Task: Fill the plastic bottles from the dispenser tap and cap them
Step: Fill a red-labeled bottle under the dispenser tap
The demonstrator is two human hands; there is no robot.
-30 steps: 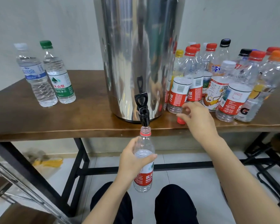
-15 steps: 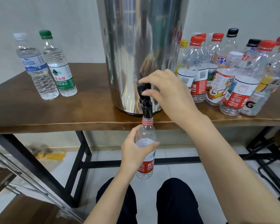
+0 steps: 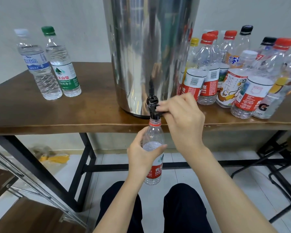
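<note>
Filling: your left hand (image 3: 139, 157) is gripping the red-labelled bottle (image 3: 154, 136), right hand (image 3: 183, 121) pinching the tap lever (image 3: 152, 105); be centring the neck squarely beneath the spout.

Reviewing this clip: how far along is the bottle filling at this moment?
Done: two capped bottles at the left of the table look full. In hand: the left hand holds an uncapped bottle under the tap lever of the dispenser, which the right hand pinches; whether water runs is unclear. Left: capping this one, then the cluster of bottles on the right, seemingly empty.
</note>
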